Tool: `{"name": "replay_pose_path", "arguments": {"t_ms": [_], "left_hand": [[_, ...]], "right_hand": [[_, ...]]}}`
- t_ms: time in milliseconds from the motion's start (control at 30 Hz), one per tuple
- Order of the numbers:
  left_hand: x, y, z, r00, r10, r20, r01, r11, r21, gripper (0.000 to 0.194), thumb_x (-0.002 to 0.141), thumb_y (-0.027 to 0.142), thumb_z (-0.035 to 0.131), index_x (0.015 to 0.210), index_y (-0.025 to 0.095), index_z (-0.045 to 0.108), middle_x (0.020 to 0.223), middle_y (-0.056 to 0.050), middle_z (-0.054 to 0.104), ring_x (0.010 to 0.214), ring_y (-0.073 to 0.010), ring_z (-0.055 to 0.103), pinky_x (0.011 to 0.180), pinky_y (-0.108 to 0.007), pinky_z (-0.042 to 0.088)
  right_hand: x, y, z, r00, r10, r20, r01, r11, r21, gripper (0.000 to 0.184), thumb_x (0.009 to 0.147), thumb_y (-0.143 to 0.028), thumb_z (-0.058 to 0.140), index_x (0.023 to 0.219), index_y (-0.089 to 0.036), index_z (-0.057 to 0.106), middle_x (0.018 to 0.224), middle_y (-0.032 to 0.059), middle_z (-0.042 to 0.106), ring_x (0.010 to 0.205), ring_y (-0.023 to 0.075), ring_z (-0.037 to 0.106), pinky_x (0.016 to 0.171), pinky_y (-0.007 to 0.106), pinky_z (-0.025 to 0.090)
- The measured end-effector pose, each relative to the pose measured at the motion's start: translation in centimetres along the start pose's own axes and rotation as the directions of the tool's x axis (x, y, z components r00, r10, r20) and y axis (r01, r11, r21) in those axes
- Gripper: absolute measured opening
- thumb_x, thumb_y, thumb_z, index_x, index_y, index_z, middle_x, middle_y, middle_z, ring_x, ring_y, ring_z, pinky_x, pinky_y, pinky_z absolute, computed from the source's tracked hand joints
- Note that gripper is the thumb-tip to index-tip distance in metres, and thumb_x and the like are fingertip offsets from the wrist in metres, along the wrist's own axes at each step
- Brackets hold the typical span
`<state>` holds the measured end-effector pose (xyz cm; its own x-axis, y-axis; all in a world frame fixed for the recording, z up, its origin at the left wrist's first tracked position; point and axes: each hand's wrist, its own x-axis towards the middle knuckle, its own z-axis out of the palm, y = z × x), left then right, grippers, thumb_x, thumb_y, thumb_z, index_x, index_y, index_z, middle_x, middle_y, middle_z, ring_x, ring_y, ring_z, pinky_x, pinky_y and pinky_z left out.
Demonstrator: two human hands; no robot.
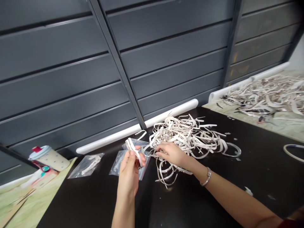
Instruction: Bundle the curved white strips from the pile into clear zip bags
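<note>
My left hand [129, 167] is closed around a small bundle of white and silvery strips [133, 148], which stands up from between the fingers. To its right, my right hand [172, 154] is at the near left edge of a tangled pile of similar curled strips [190, 136]. Its fingers are bent together on a thin curled strip; the exact grip is partly hidden. Beneath and behind my left hand lie clear plastic bags [116, 163]. Another clear bag [86, 165], with white strips inside, rests farther left on the black tabletop [99, 202].
White rolls [109, 139] line the back edge against the grey panelled wall [71, 69]. A lidded cup [51, 158] leans at the far left. A larger strip heap [273, 95] covers the right-hand surface. A white ring [293, 153] lies near the right edge.
</note>
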<state>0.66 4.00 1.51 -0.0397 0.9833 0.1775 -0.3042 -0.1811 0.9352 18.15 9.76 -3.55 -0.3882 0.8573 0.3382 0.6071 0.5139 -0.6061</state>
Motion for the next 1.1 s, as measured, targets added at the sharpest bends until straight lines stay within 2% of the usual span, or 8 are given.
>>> {"name": "replay_pose_path", "arguments": {"t_ms": [67, 133, 267, 433, 533, 700, 900, 1100], "left_hand": [[0.0, 0.1, 0.0, 1.000, 0.005, -0.008, -0.005, 1.000, -0.013, 0.029, 0.078, 0.040, 0.062, 0.093, 0.015, 0.060, 0.059, 0.000, 0.057, 0.054, -0.0113, 0.048, 0.059, -0.025, 0.038], [-0.2, 0.2, 0.1, 1.000, -0.005, -0.009, 0.005, 1.000, -0.007, 0.027, 0.078, 0.037, 0.063, 0.093, 0.016, 0.060, 0.060, 0.000, 0.057, 0.055, -0.0110, 0.048, 0.059, -0.024, 0.038], [-0.4, 0.3, 0.3, 0.999, -0.032, 0.017, 0.031, 0.999, 0.029, 0.024, 0.078, 0.032, 0.063, 0.096, 0.016, 0.059, 0.062, 0.000, 0.058, 0.058, -0.0107, 0.050, 0.061, -0.023, 0.038], [-0.3, 0.4, 0.1, 1.000, -0.028, 0.004, 0.028, 0.999, 0.027, 0.025, 0.078, 0.031, 0.062, 0.098, 0.015, 0.059, 0.064, 0.000, 0.059, 0.059, -0.0113, 0.050, 0.062, -0.024, 0.039], [-0.2, 0.3, 0.0, 0.999, -0.029, -0.018, 0.029, 1.000, -0.006, 0.027, 0.076, 0.031, 0.065, 0.097, 0.015, 0.059, 0.064, 0.000, 0.059, 0.058, -0.0114, 0.050, 0.060, -0.024, 0.039], [0.2, -0.2, 0.1, 0.995, -0.097, -0.022, 0.093, 0.983, -0.161, 0.022, 0.076, 0.026, 0.064, 0.095, 0.015, 0.059, 0.061, 0.000, 0.059, 0.055, -0.0105, 0.051, 0.057, -0.022, 0.041], [0.8, -0.9, 0.6, 0.938, -0.345, -0.034, 0.302, 0.860, -0.411, 0.013, 0.086, 0.012, 0.046, 0.092, 0.011, 0.058, 0.060, -0.002, 0.057, 0.051, -0.0098, 0.052, 0.059, -0.025, 0.048], [0.9, -1.4, 1.7, 0.820, -0.572, 0.027, 0.485, 0.667, -0.565, 0.020, 0.092, 0.013, 0.036, 0.093, 0.010, 0.056, 0.065, -0.003, 0.059, 0.049, -0.0081, 0.054, 0.059, -0.028, 0.053]], "right_hand": [[0.1, 0.5, 1.2, 0.990, 0.058, 0.132, -0.043, 0.993, -0.113, 0.021, 0.079, -0.036, 0.061, 0.088, -0.018, 0.067, 0.088, 0.0066, 0.066, 0.085, 0.0216, 0.059, 0.073, 0.028, 0.041], [0.1, 1.0, 2.3, 0.974, 0.131, 0.185, -0.102, 0.982, -0.159, 0.017, 0.074, -0.033, 0.065, 0.073, -0.016, 0.067, 0.076, 0.0078, 0.066, 0.078, 0.0235, 0.061, 0.068, 0.029, 0.042], [0.5, 2.1, 2.9, 0.975, 0.190, 0.116, -0.181, 0.980, -0.081, 0.018, 0.072, -0.017, 0.061, 0.054, -0.015, 0.059, 0.062, 0.0070, 0.062, 0.069, 0.0211, 0.060, 0.065, 0.028, 0.039], [0.9, 3.1, 0.5, 0.979, 0.203, -0.006, -0.194, 0.944, 0.266, 0.031, 0.074, -0.033, 0.060, 0.050, -0.017, 0.051, 0.050, -0.0023, 0.049, 0.053, 0.0126, 0.048, 0.056, 0.025, 0.036], [1.0, 3.8, -0.9, 0.958, 0.273, -0.086, -0.185, 0.821, 0.540, 0.038, 0.076, -0.047, 0.057, 0.054, -0.018, 0.047, 0.050, -0.0045, 0.043, 0.046, 0.0097, 0.040, 0.049, 0.024, 0.034], [1.4, 4.6, -1.5, 0.914, 0.392, -0.105, -0.101, 0.471, 0.876, 0.041, 0.069, -0.054, 0.064, 0.065, -0.019, 0.044, 0.057, -0.0059, 0.044, 0.045, 0.0065, 0.040, 0.046, 0.021, 0.036], [1.7, 4.0, -1.5, 0.920, 0.391, -0.016, -0.042, 0.141, 0.989, 0.045, 0.059, -0.046, 0.078, 0.071, -0.019, 0.044, 0.060, -0.0079, 0.043, 0.044, 0.0034, 0.037, 0.046, 0.018, 0.037], [1.5, 2.9, -1.1, 0.960, 0.281, 0.002, -0.009, 0.024, 1.000, 0.040, 0.067, -0.044, 0.075, 0.073, -0.021, 0.043, 0.058, -0.0096, 0.043, 0.045, 0.0035, 0.036, 0.047, 0.016, 0.038]]}}
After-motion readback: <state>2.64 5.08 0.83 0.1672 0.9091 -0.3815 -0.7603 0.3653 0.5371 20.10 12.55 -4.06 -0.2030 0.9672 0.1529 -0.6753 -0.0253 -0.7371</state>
